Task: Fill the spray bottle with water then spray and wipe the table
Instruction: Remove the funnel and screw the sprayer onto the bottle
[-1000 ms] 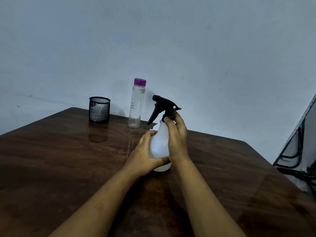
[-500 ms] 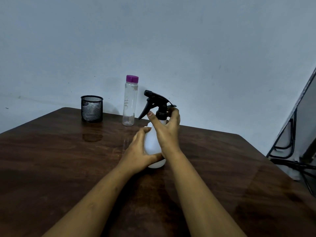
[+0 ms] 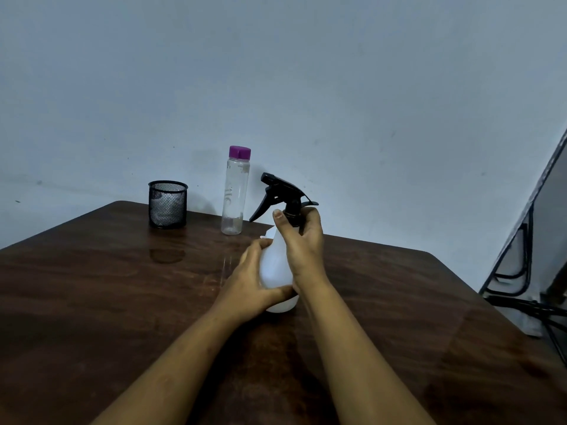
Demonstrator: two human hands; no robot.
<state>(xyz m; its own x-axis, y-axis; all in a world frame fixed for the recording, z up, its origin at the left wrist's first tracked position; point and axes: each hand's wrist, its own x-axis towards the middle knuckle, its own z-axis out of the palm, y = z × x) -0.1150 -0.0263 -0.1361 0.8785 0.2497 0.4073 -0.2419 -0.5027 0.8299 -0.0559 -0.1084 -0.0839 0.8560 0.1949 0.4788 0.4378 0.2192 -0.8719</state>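
White plastic spray bottle [image 3: 276,271] stands mid-table [image 3: 92,302]. My left hand [image 3: 250,285] wraps its body to steady it; my right hand [image 3: 302,240] closes its fingers [image 3: 280,220] round the black collar, apparently to turn the trigger head [image 3: 283,191]. Water bottle [image 3: 235,191] waits beyond.
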